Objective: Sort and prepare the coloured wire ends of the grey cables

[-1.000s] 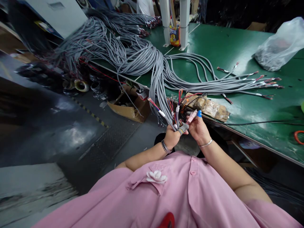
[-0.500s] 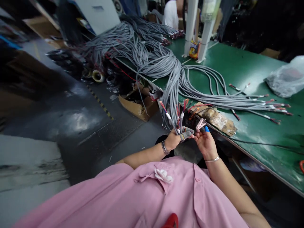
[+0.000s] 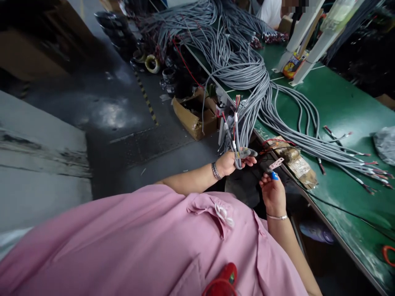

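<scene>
- Grey cables (image 3: 237, 130) are gripped in the left hand (image 3: 228, 163), beside the green surface (image 3: 348, 98); their number cannot be made out.
- A pink clip (image 3: 277, 163) is pinched at the right hand's (image 3: 273, 194) fingertips, near the surface's edge, its lower end obscured.
- A plastic bag (image 3: 386, 144) is cut off at far right.

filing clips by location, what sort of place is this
Probably a factory or workshop: piles of grey cables with coloured wire ends lie across a long green workbench, and a black-and-yellow striped line runs along the grey floor.
</scene>
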Demonstrator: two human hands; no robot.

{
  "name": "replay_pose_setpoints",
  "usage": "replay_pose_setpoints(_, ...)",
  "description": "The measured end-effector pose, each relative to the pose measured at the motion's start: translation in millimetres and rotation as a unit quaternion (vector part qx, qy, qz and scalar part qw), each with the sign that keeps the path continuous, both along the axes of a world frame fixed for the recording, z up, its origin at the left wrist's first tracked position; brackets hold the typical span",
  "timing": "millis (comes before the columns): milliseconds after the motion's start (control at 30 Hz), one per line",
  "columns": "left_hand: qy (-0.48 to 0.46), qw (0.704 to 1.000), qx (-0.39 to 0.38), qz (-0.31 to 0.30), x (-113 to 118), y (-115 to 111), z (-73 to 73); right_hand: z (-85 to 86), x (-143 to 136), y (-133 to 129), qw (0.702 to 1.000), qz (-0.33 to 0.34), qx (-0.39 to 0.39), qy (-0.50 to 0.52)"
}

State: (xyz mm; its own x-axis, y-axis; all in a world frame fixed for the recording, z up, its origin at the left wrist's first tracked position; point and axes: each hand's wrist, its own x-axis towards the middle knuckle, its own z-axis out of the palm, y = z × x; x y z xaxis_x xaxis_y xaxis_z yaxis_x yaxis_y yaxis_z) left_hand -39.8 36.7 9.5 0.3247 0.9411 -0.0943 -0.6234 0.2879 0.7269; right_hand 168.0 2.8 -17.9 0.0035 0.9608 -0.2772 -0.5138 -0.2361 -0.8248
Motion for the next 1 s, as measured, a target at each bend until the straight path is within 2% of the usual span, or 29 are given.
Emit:
replay_pose_setpoints(167, 0.001, 1.0, -0.003, 0.012, -4, -1, 3.4, -1.1, -10, -10, 0.986, 0.036, 0.062, -0.148)
replay_pose_setpoints(300, 0.086, 0.996, 0.03, 0.009, 5, -10, 10.0, 12.7, -13, -22, 0.941, 0.062, 0.157, -0.292)
replay_pose_setpoints(467, 0.199, 0.976, 0.09, 0.011, 18, -18, 12.7, 49.7, -15, -35, 0.864, 0.079, 0.288, -0.406)
replay_pose_setpoints(600, 0.28, 0.951, 0.128, 0.015, 28, -20, 8.7, 80.2, -24, -34, 0.779, 0.061, 0.39, -0.488)
replay_pose_setpoints(667, 0.341, 0.921, 0.186, 0.027, 34, -22, 5.8, 93.5, -31, -31, 0.727, 0.04, 0.423, -0.539)
replay_pose_setpoints(733, 0.426, 0.87, 0.246, 0.04, 38, -26, 2.9, 104.9, -38, -28, 0.688, 0.018, 0.433, -0.582)
replay_pose_setpoints(800, 0.505, 0.815, 0.281, 0.045, 41, -29, 0.7, 113.5, -42, -27, 0.679, 0.001, 0.418, -0.603)
replay_pose_setpoints(867, 0.546, 0.782, 0.297, 0.039, 42, -31, 0.0, 118.2, -43, -29, 0.688, -0.018, 0.41, -0.599)
replay_pose_setpoints(933, 0.541, 0.777, 0.322, 0.008, 38, -28, 1.3, 118.9, -40, -33, 0.695, -0.028, 0.431, -0.575)
replay_pose_setpoints(1000, 0.503, 0.788, 0.353, -0.049, 32, -21, 4.3, 116.8, -33, -39, 0.72, -0.015, 0.444, -0.533)
